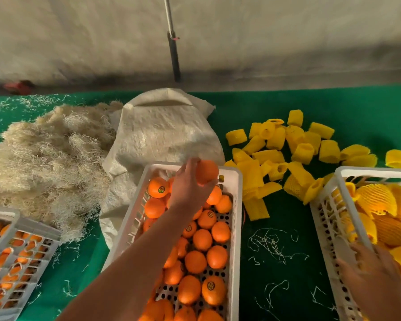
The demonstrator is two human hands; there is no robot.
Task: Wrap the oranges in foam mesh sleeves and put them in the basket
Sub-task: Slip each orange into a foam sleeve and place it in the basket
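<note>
My left hand [190, 186] grips a bare orange [207, 171] above the far end of the middle white crate [237, 228], which holds several loose oranges [202, 239]. A heap of yellow foam mesh sleeves [287, 154] lies on the green cloth beyond the crates. At the right stands a white basket [329, 225] with several sleeve-wrapped oranges [378, 200]. My right hand [371, 274] rests on the basket's near left rim, blurred, with fingers spread and nothing in it.
A third white crate [21, 258] of oranges sits at the lower left. Pale wood-wool straw [49, 154] and a woven sack [162, 133] lie behind the crates. A dark pole [174, 54] stands at the back wall. Loose straw strands [271, 246] scatter the green table.
</note>
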